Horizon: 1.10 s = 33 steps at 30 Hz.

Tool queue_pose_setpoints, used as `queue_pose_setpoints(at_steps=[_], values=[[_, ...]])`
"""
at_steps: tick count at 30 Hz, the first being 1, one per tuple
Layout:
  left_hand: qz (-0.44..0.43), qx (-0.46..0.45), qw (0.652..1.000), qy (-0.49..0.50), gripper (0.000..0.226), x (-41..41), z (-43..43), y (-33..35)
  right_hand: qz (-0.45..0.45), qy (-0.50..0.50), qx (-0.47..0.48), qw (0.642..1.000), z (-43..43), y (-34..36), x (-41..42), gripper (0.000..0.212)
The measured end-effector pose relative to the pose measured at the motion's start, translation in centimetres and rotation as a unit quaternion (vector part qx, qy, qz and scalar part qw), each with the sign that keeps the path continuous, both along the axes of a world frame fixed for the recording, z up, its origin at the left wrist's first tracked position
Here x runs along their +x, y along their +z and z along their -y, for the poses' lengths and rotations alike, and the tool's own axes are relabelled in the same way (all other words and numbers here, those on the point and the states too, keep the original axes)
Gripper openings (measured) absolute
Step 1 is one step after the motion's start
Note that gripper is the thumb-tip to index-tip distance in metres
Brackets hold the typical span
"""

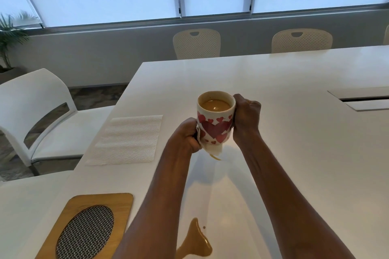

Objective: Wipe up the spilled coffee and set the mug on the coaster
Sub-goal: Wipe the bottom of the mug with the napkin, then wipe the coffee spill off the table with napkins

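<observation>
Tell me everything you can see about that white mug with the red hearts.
The white ceramic-looking mug with red hearts is held upright above the white table, touching no surface. It is nearly full of light brown milky coffee. The right hand grips the side where the handle must be, though the handle is hidden. The left hand presses a stained white paper towel piece against its lower side and base.

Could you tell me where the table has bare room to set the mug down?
Bare table lies right of the right hand, up to the cable hatch. The near left is crowded: paper towel, coaster, coffee spill.
</observation>
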State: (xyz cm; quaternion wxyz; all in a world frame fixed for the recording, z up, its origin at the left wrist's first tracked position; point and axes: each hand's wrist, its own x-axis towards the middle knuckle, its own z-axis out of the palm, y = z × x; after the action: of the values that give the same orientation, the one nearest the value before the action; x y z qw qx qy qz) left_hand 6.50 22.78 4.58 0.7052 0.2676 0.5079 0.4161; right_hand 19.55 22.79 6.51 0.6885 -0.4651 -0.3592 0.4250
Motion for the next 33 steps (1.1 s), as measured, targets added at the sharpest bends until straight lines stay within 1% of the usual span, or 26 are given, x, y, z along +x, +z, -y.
queue_pose_setpoints(at_steps=[3,7,10,12,15,18,20,23,24,25,26,27,29,30,31,33], values=[[-0.046,0.008,0.997,-0.054,0.024,-0.6,-0.8,0.0,-0.008,0.028,0.007,1.000,-0.1,0.2,0.6,0.054],[-0.074,0.039,0.986,-0.143,0.025,-1.4,-1.5,0.7,0.001,0.026,0.004,1.000,0.1,0.8,0.8,0.040],[-0.102,0.049,0.978,-0.176,0.017,-2.2,-1.5,1.4,-0.014,0.027,0.003,1.000,0.1,1.1,1.1,0.039],[-0.117,0.049,0.977,-0.168,0.017,-2.9,-1.8,1.5,-0.014,0.027,0.004,1.000,0.2,1.2,1.2,0.037],[-0.136,0.033,0.982,-0.128,0.033,-4.0,-1.9,1.3,-0.012,0.018,-0.010,1.000,0.2,1.1,1.2,0.035],[-0.140,0.013,0.986,-0.091,0.038,-4.7,-1.6,1.1,-0.010,0.008,-0.029,1.000,0.2,1.1,1.4,0.034],[-0.107,0.008,0.992,-0.073,0.033,-5.3,-1.2,1.0,-0.011,0.004,-0.033,0.999,0.3,1.2,1.7,0.032],[-0.057,0.020,0.997,-0.045,0.041,-6.4,-0.7,1.0,-0.006,-0.006,-0.041,0.999,0.3,1.2,2.1,0.030],[-0.057,0.034,0.998,-0.023,0.041,-6.4,-0.5,1.0,-0.007,-0.010,-0.043,0.999,0.3,1.3,2.2,0.029],[-0.079,0.055,0.995,0.010,0.039,-6.2,-0.3,1.1,-0.008,-0.014,-0.045,0.999,0.3,1.3,2.4,0.029],[-0.131,0.084,0.987,0.051,0.035,-5.6,-0.2,1.1,-0.006,-0.018,-0.047,0.999,0.3,1.3,2.5,0.029],[-0.201,0.111,0.969,0.088,0.031,-5.0,-0.1,1.0,-0.004,-0.021,-0.049,0.999,0.2,1.3,2.5,0.028],[-0.351,0.171,0.910,0.142,0.038,-3.7,-0.3,0.2,-0.004,-0.028,-0.052,0.998,0.2,1.4,2.6,0.028],[-0.403,0.210,0.878,0.149,0.043,-3.2,-0.5,-0.4,-0.004,-0.029,-0.053,0.998,0.1,1.4,2.7,0.028],[-0.438,0.248,0.852,0.144,0.045,-2.6,-0.6,-1.1,-0.006,-0.030,-0.054,0.998,0.1,1.4,2.7,0.028],[-0.471,0.318,0.817,0.101,0.043,-1.4,-0.5,-2.2,-0.011,-0.030,-0.052,0.998,0.1,1.4,2.8,0.028]])
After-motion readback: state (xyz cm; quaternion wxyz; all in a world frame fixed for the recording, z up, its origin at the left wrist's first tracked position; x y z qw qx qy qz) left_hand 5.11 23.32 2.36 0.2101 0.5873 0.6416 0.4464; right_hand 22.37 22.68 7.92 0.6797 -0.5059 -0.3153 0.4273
